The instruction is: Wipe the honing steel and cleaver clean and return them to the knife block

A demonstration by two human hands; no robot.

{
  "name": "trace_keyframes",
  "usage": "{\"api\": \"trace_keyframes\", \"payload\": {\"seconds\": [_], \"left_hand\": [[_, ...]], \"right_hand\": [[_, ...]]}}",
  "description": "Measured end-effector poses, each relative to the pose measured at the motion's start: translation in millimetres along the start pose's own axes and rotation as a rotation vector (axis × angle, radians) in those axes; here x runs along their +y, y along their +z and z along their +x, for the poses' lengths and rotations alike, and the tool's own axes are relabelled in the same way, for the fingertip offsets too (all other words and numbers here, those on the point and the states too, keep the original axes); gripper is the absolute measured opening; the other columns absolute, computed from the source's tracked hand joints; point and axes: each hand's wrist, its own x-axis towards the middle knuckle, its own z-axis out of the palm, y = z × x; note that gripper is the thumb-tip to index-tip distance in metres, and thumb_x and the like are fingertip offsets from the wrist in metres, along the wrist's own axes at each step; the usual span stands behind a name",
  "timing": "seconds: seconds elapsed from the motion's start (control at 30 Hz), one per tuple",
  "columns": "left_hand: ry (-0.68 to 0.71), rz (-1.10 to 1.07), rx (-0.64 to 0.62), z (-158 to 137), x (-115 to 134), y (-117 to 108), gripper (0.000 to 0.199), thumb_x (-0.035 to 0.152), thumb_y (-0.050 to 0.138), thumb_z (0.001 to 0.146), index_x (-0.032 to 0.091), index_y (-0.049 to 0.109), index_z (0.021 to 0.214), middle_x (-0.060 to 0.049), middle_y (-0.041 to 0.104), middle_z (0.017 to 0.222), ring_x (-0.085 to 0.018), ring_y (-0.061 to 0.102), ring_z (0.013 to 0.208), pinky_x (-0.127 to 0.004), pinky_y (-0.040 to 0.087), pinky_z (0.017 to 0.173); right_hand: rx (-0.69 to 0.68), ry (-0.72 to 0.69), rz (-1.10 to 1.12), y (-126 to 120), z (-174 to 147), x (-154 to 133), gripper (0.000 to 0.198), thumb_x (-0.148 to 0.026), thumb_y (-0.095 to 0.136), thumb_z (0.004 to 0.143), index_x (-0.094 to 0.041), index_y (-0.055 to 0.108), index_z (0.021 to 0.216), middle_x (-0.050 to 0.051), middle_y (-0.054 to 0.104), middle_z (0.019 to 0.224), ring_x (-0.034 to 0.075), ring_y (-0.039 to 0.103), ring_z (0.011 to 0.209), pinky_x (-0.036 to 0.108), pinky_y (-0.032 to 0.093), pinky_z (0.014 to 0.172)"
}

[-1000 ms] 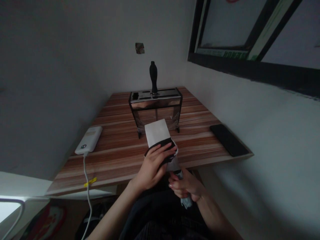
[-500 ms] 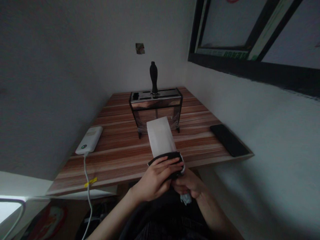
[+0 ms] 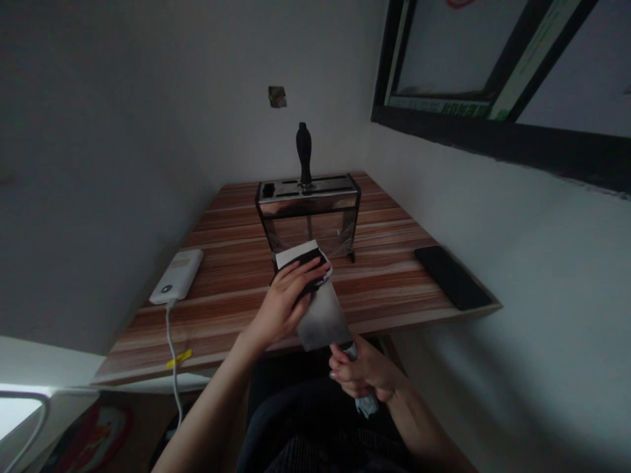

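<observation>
A cleaver (image 3: pixel 323 318) points away from me over the table's front edge, its broad metal blade tilted. My right hand (image 3: pixel 362 368) is closed around its handle, and crinkled clear plastic (image 3: pixel 366 404) pokes out below the fist. Higher up the blade, my left hand (image 3: pixel 283 302) presses a folded black cloth (image 3: pixel 306 255) with a light edging around the metal near the far end. Only a pale strip of blade shows beyond the cloth. The left thumb and the underside of the blade are hidden.
Behind the blade stands a clear-sided knife block (image 3: pixel 308 205) holding one black-handled tool (image 3: pixel 303 154). A white power bank (image 3: pixel 177 276) with a cable (image 3: pixel 172 355) lies left on the wood-grain table (image 3: pixel 227 263). A black phone (image 3: pixel 451 276) lies right, near the wall.
My left hand and the cloth have slid up the blade, away from the handle, uncovering the near part of the metal. The right hand keeps its grip almost in place.
</observation>
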Motion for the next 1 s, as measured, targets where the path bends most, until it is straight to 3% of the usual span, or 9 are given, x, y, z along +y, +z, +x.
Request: {"api": "trace_keyframes", "payload": {"seconds": [0.23,0.5,1.0], "left_hand": [[-0.042,0.063,0.131,14.1,-18.3,-17.0,0.044,0.013,0.035,0.089,0.019,0.043,0.132,-0.008,0.048,0.140,-0.020,0.038,0.134,-0.044,0.026,0.111],[-0.017,0.095,0.115,15.8,-14.6,-9.1,0.046,0.011,0.035,0.087,0.020,0.042,0.131,-0.007,0.050,0.139,-0.020,0.033,0.136,-0.048,0.022,0.113],[0.107,0.005,-0.164,-21.2,31.3,33.2,0.047,0.010,0.039,0.084,0.017,0.040,0.131,-0.007,0.046,0.142,-0.017,0.030,0.138,-0.040,0.017,0.114]], "right_hand": [[-0.048,0.011,0.038,4.0,0.2,1.6,0.039,-0.023,0.079,0.062,-0.020,0.040,0.069,-0.013,0.038,0.050,-0.002,0.023,0.032,0.013,0.017,0.031],[-0.042,0.020,0.082,1.4,1.0,5.2,0.039,-0.021,0.079,0.061,-0.019,0.041,0.068,-0.013,0.038,0.049,-0.002,0.022,0.030,0.013,0.016,0.030],[0.043,-0.046,0.090,-5.4,0.3,-6.4,0.040,-0.026,0.080,0.059,-0.019,0.041,0.066,-0.014,0.037,0.043,-0.001,0.021,0.030,0.013,0.016,0.030]]}}
